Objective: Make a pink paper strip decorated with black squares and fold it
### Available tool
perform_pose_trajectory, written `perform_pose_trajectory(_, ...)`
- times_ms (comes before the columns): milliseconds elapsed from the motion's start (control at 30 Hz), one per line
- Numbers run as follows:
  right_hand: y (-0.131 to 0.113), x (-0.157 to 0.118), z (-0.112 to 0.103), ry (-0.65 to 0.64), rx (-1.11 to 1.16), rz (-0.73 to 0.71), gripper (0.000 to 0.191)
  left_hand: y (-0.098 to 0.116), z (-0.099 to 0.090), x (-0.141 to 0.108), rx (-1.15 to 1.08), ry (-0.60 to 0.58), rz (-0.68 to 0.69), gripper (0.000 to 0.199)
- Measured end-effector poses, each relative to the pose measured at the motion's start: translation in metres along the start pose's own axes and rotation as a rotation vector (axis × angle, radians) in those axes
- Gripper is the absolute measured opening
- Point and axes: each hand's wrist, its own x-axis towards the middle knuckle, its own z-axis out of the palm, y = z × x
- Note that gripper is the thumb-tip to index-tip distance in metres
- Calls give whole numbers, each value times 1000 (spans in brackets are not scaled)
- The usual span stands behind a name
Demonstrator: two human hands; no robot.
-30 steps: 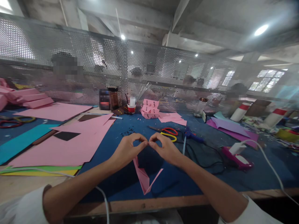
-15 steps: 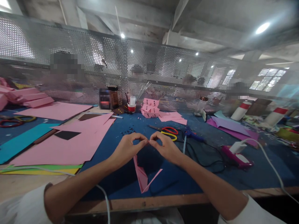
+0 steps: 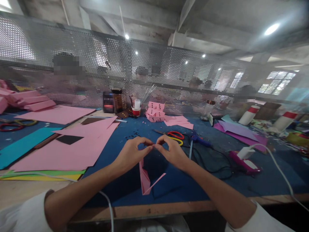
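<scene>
Above the blue mat, my left hand [image 3: 132, 149] and my right hand [image 3: 171, 150] meet at the fingertips, each closed in a pinch. A folded pink paper strip [image 3: 145, 178] hangs below my left hand, bent sharply near its lower end, with a narrow arm pointing up to the right. Its upper part is hidden behind the left hand. What lies between the right fingertips is too small to make out. Just beyond the right hand are scissors [image 3: 176, 135] with red and yellow handles. Small black paper bits [image 3: 132, 135] lie past the left hand.
Pink paper sheets [image 3: 79, 151] and a teal sheet [image 3: 26, 145] cover the left side. At right are a blue glue gun [image 3: 200, 140] and a magenta power strip [image 3: 245, 162] with cables. Dotted pink folded pieces [image 3: 155, 112] stand behind, before a perforated metal screen [image 3: 169, 71].
The hanging pink paper strip has swung slightly, its bend shifting left and up. My fingertips have barely moved and stay pinched together.
</scene>
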Motion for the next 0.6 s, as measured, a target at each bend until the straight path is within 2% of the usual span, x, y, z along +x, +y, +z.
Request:
perform_pose_trajectory(167,-1,1,-1,-24,-15,-29,9,-3,0,1,52,20,17,16)
perform_pose_trajectory(367,-5,2,-3,-35,-91,-70,8,-2,1,-1,32,-10,17,17)
perform_pose_trajectory(600,-5,2,-3,-49,-25,-16,12,-1,0,0,-12,-34,-18,18)
